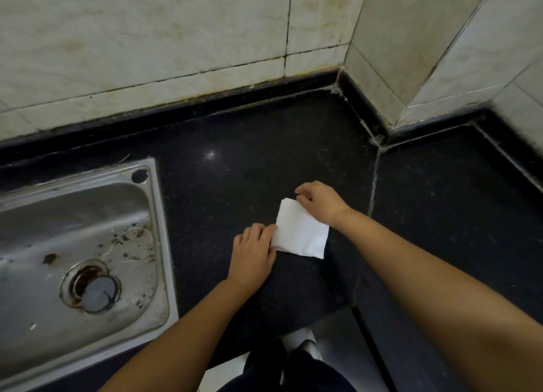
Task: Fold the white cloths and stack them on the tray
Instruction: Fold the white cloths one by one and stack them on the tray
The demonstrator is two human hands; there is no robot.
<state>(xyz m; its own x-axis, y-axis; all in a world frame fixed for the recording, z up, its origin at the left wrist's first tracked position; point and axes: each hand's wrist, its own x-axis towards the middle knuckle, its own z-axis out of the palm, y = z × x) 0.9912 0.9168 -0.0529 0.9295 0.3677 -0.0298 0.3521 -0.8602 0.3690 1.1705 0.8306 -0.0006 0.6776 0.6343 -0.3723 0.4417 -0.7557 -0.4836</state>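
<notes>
While the folded white cloth [301, 233] is lying flat on the black stone counter [241, 168], a short way in from its front edge and well right of the sink, both hands are working at its corners. It is already showing as a small layered rectangle, so the folding is looking nearly done. The left hand [254, 252] is resting palm-down at the cloth's near-left corner, fingers extended flat over the edge, probably pinning it so the layers are not sliding. The right hand [318, 200] is sitting at the far corner with fingertips curled in and pinching toward the cloth's edge, seemingly aligning the top layer; whether it is actually gripping fabric I cannot tell. Beyond the cloth, the stainless steel sink [158, 215] is lying set into the counter's left part, its basin stained around the drain [94, 286]. No tray is appearing anywhere in view, so stacking is looking to be waiting.
</notes>
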